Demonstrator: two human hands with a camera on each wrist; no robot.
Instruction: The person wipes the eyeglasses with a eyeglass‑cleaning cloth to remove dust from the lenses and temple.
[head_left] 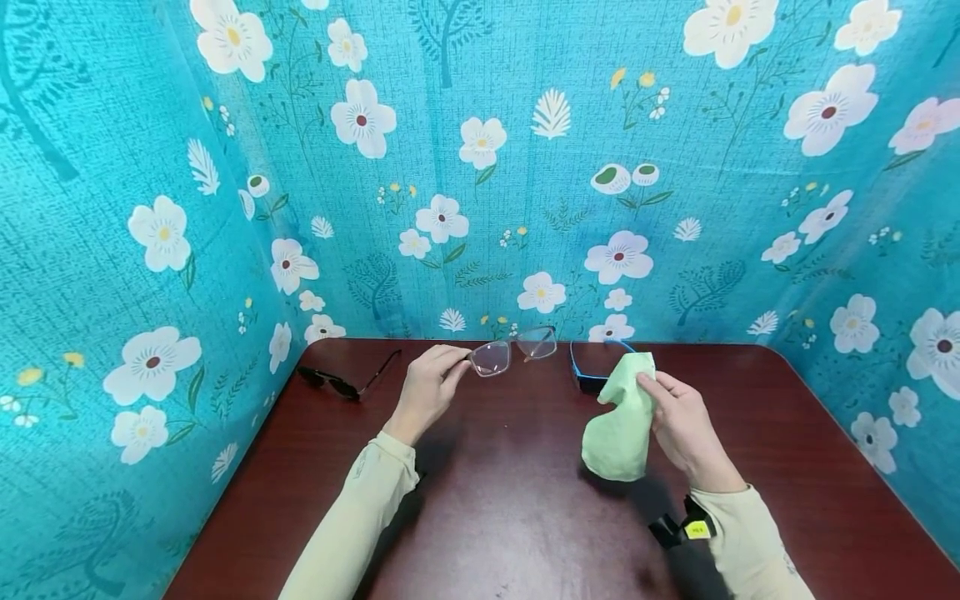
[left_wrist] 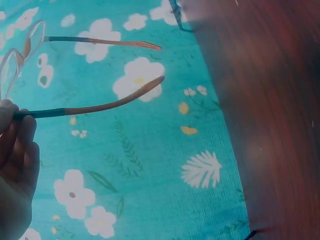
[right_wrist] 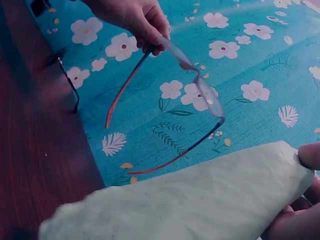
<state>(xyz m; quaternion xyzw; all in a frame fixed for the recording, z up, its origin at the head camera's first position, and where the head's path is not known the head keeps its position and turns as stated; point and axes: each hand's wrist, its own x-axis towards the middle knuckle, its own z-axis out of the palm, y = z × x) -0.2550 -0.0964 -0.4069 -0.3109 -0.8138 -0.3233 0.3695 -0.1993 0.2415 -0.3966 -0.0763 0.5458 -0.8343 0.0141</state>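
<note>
My left hand point(head_left: 429, 390) pinches a pair of clear-framed eyeglasses point(head_left: 491, 359) by one hinge corner, holding them up over the far part of the table. Both temples are unfolded; in the left wrist view the temples point(left_wrist: 115, 104) run from dark to orange-brown at the tips. On the right, my right hand point(head_left: 684, 421) pinches a light green cloth point(head_left: 621, 433) by its upper edge, and the cloth hangs down. In the right wrist view the cloth point(right_wrist: 190, 200) spreads across the bottom, below the eyeglasses point(right_wrist: 207, 97) and apart from them.
Dark sunglasses point(head_left: 330, 382) lie at the table's far left with a temple stretched out. Blue-framed glasses point(head_left: 588, 382) sit at the back, partly behind the cloth. The dark red wooden table point(head_left: 510, 483) meets a blue flowered curtain point(head_left: 480, 242) along its back and sides.
</note>
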